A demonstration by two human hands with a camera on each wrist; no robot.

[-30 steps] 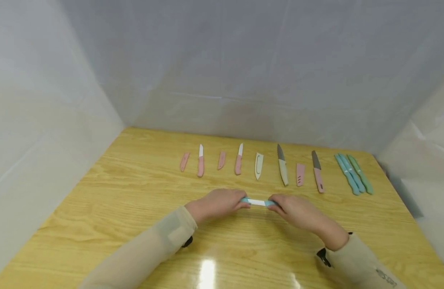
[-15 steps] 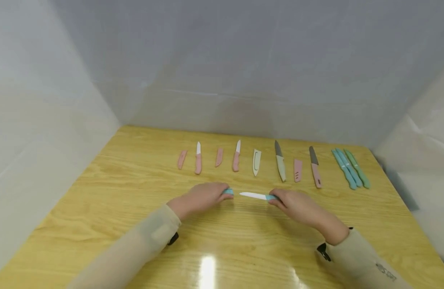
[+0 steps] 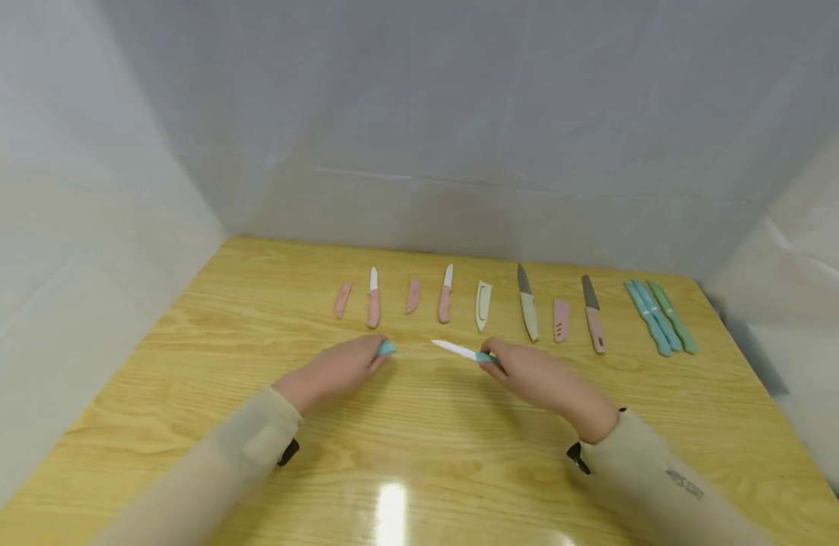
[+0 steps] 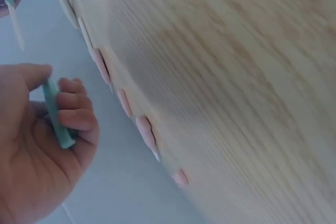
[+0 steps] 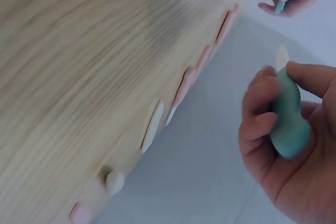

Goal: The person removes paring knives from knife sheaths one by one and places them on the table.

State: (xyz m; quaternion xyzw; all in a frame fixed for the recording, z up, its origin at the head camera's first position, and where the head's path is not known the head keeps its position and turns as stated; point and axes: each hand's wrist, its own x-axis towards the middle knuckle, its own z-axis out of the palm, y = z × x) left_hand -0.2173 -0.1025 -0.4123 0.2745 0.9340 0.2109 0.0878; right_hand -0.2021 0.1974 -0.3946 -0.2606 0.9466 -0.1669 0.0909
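My left hand (image 3: pixel 337 368) has its fingers curled round a small teal plastic blade sheath (image 3: pixel 386 348); in the left wrist view the sheath (image 4: pixel 56 114) lies across the palm under the fingertips. My right hand (image 3: pixel 528 373) grips the teal handle of a small white-bladed knife (image 3: pixel 460 352), blade bare and pointing toward the left hand. The right wrist view shows the rounded teal handle (image 5: pixel 287 119) wrapped by fingers and thumb. Sheath and knife are apart, with a gap of bare wood between them, both just above the light wooden tabletop (image 3: pixel 433 455).

Beyond the hands a row lies across the table. From left: a pink sheath (image 3: pixel 342 300), a pink-handled white knife (image 3: pixel 373 297), a second pink sheath (image 3: pixel 411 296), a second pink-handled white knife (image 3: pixel 446 293), a cream sheath (image 3: pixel 483 305), a grey-bladed cream-handled knife (image 3: pixel 527 312), a pink slotted sheath (image 3: pixel 561 319), a grey-bladed pink-handled knife (image 3: pixel 593 323), then two sheathed teal knives (image 3: pixel 649 317) and a sheathed green knife (image 3: pixel 673 317) close together. White sheeting (image 3: pixel 419 121) walls the table on three sides.
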